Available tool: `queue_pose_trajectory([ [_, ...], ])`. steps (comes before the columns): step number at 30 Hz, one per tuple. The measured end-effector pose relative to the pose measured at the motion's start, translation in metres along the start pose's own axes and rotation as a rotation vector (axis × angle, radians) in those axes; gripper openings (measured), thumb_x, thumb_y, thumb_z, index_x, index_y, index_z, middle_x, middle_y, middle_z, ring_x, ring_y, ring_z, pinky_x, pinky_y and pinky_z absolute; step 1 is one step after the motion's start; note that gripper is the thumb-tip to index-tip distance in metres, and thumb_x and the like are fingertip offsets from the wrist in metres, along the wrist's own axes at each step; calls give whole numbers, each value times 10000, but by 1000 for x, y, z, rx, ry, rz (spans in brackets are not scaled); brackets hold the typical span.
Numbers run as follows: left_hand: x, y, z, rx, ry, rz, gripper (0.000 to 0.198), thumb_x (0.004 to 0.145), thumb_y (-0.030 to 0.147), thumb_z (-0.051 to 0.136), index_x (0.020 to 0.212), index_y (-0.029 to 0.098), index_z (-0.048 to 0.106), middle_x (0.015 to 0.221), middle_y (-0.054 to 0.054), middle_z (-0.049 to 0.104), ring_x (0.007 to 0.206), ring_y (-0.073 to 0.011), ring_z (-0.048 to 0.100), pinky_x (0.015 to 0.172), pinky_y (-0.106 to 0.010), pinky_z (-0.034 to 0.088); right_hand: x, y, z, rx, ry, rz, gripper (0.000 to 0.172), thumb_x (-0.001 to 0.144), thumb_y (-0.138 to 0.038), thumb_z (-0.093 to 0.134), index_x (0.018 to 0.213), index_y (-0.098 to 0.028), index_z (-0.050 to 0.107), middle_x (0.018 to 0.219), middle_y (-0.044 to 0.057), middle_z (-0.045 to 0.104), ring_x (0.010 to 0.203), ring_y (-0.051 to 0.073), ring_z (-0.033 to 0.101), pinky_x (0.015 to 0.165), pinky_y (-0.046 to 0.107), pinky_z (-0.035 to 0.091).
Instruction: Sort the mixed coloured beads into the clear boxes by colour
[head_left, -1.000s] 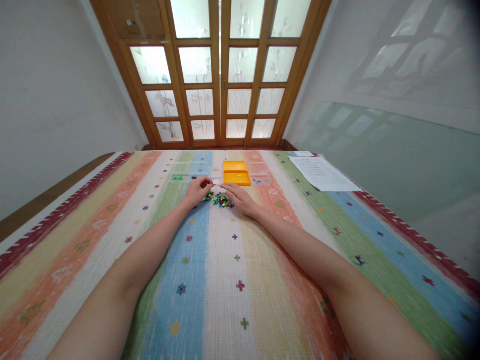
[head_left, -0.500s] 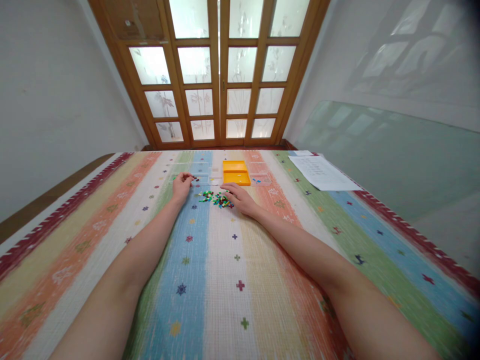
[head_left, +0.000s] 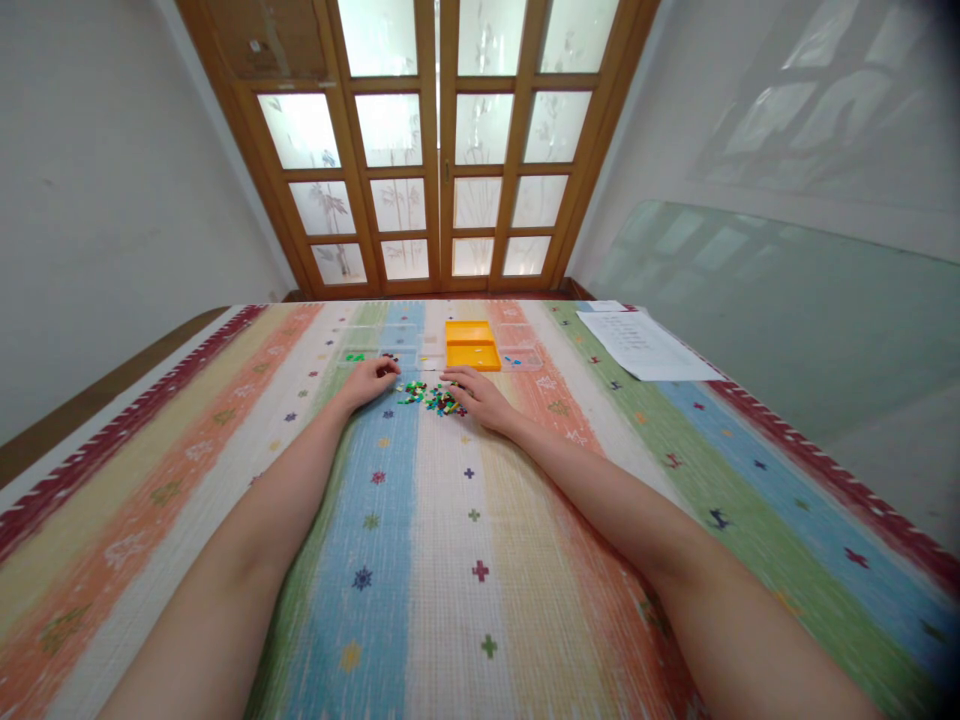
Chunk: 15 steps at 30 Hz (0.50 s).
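Observation:
My left hand [head_left: 369, 381] hovers at the near edge of a clear plastic box, just left of a pile of small coloured bricks [head_left: 444, 401]. Its fingers are loosely bent, and I see nothing between them. My right hand [head_left: 482, 396] rests at the pile's right side, fingers spread and reaching over the pieces. The pile mixes green, dark red, blue, yellow and white bits. Behind my left hand, the clear box [head_left: 409, 349] contains green pieces [head_left: 355, 357] on its left and dark red pieces [head_left: 389, 356] partly hidden by my fingers.
A yellow open case [head_left: 472, 341] stands behind the pile. To its right, another clear box [head_left: 529, 366] contains a few blue pieces [head_left: 513, 361]. Printed sheets [head_left: 641, 345] lie at the far right of the striped tablecloth [head_left: 442, 560]. Wood-framed doors [head_left: 442, 180] rise beyond the table.
My left hand has moved right and slightly nearer to me, from over the clear box toward the pile, uncovering the green pieces. My right hand is nearly still.

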<state>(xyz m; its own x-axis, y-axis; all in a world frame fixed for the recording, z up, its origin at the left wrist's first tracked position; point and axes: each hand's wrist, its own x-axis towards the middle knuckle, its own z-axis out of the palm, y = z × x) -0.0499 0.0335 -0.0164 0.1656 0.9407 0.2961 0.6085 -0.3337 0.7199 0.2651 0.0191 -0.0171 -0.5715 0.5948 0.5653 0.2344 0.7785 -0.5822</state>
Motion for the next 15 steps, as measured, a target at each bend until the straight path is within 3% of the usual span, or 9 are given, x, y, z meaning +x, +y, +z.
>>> queue_pose_trajectory([
  [3, -4, 5, -8, 85, -183, 76, 207, 796, 317, 629, 907, 190, 749, 864, -24, 714, 787, -180, 618, 760, -297, 484, 0, -1, 0, -7, 3, 0, 359, 1079, -405, 486, 1312, -227, 694, 1343, 121, 648, 1272, 234, 596, 1132, 443, 452],
  [6, -4, 10, -12, 117, -262, 91, 219, 799, 326, 646, 934, 186, 746, 867, -27, 707, 780, -178, 609, 755, -297, 480, 0, -1, -1, -8, -1, -5, 354, 1078, -408, 489, 1304, -233, 698, 1335, 117, 652, 1264, 231, 600, 1127, 441, 458],
  [15, -3, 8, -10, 133, -302, 141, 227, 854, 387, 653, 933, 192, 737, 892, -38, 705, 808, -183, 606, 775, -302, 475, 0, 0, 0, -12, -6, 9, 354, 1073, -434, 500, 1284, -249, 714, 1328, 112, 660, 1260, 236, 604, 1125, 453, 463],
])
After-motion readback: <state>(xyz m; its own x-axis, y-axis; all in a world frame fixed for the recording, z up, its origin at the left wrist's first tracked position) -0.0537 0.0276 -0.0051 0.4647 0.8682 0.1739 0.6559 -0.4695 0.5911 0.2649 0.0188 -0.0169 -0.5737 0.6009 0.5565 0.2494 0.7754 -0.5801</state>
